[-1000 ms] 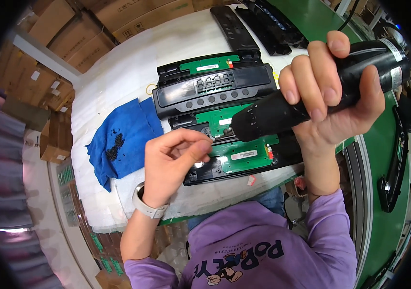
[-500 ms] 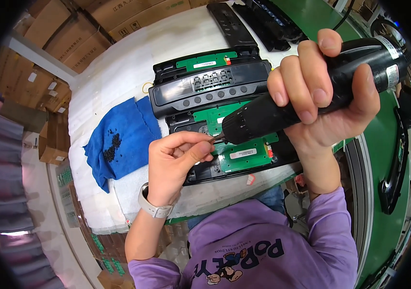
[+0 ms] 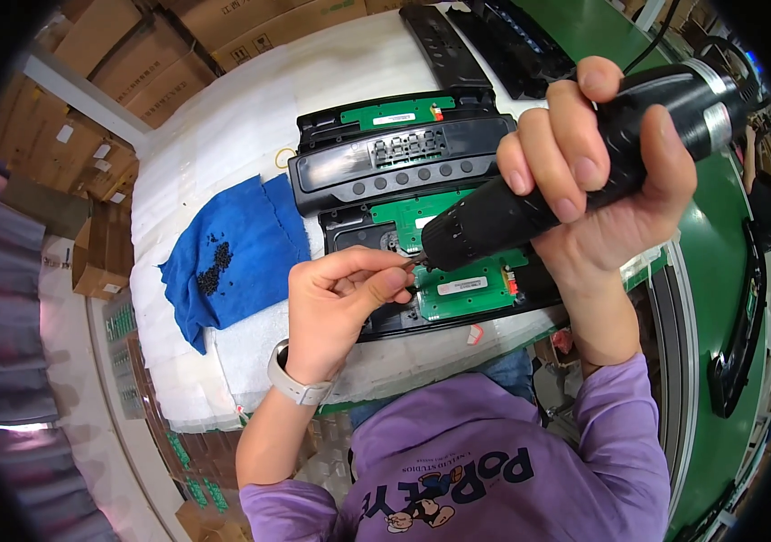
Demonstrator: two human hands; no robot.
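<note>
White padded sheeting covers the workbench (image 3: 223, 135), with stacked cardboard boxes (image 3: 88, 108) beyond its far and left edges and a green conveyor belt (image 3: 715, 271) along its right side. Near the middle of the bench lies a black housing (image 3: 376, 316) with a green circuit board (image 3: 467, 285) set in it, which serves as the landmark. Just behind the board, touching the housing, sits a black control panel (image 3: 394, 167) with a row of round buttons and a display window, and behind that panel a second green board (image 3: 394, 113) shows in another black shell. Left of the housing a blue cloth (image 3: 241, 253) lies spread on the sheeting with a small heap of dark screws (image 3: 214, 266) on it. Farther back, beyond both boards, more black panels (image 3: 485, 41) lie at the bench's edge.

The right hand (image 3: 602, 194) is wrapped tight around a black electric screwdriver (image 3: 575, 154), held tilted above the board with its tip pointing down and left toward the board's left edge. The left hand (image 3: 340, 303) rests at the housing's left end, thumb and fingers pinched together right at the driver's tip; whatever small part they pinch is too small to tell. A white watch (image 3: 293, 384) sits on that wrist, and purple sleeves (image 3: 611, 434) cover the upper arms
</note>
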